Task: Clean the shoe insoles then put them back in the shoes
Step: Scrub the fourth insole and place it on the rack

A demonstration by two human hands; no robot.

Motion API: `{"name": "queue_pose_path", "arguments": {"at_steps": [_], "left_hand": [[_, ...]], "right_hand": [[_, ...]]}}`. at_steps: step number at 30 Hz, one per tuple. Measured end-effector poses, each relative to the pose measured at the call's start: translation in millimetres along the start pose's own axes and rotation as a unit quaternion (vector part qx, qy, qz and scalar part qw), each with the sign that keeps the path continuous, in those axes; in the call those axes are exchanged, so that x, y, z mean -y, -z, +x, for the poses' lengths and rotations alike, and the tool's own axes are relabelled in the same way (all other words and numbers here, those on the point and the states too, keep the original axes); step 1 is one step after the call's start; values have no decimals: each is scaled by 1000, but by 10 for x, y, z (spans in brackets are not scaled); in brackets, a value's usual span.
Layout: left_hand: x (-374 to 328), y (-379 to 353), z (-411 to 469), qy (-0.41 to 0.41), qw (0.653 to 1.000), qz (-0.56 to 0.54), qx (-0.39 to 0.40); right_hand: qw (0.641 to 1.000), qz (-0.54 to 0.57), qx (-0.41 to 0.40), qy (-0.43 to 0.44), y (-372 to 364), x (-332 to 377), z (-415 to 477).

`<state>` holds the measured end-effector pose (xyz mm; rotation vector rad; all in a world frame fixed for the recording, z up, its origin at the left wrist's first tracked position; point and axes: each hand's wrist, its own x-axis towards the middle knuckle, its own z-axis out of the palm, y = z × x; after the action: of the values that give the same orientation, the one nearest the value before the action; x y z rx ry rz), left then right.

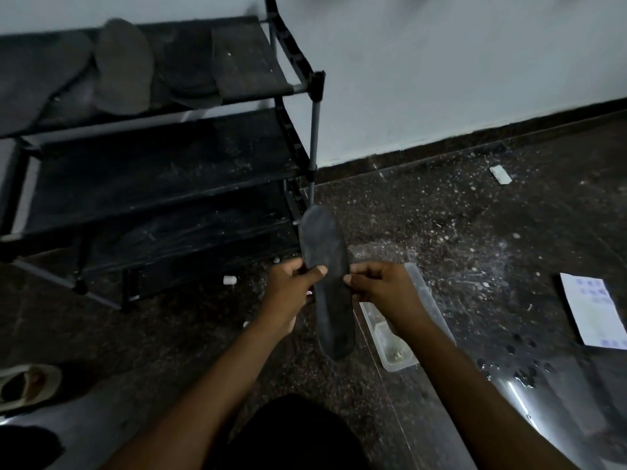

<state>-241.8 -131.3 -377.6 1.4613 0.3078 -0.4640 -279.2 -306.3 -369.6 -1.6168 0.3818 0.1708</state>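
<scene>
Near the rack (152,171), left hand (291,288) and right hand (385,288) pinching insole (322,239) (blurred), shoe (29,385) cropped

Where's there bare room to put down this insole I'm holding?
For the held insole, the rack's middle shelf is bare, as is the floor between the plastic container and the paper sheet. The top shelf is crowded with insoles.
</scene>
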Motion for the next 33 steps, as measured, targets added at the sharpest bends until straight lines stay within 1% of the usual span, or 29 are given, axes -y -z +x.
{"name": "queue_pose_path", "arguments": {"at_steps": [4,9,16,19,28,33], "left_hand": [[-281,72,-158,-30,999,8,11],[-662,164,-390,-86,996,13,7],[-1237,342,-646,-152,987,43,-27],[-1458,401,-702,-172,982,49,-54],[-2239,534,-482,-186,974,51,-119],[-2718,562,-83,-209,962,96,-148]], "right_hand": [[1000,13,9,16,-22,300,-83],[999,22,-4,49,-83,690,-154],[994,26,11,108,-227,1264,-203],[991,19,21,133,-299,1508,-219],[985,-4,-10,171,-533,2297,25],[978,-74,-51,188,-628,2729,402]]}}
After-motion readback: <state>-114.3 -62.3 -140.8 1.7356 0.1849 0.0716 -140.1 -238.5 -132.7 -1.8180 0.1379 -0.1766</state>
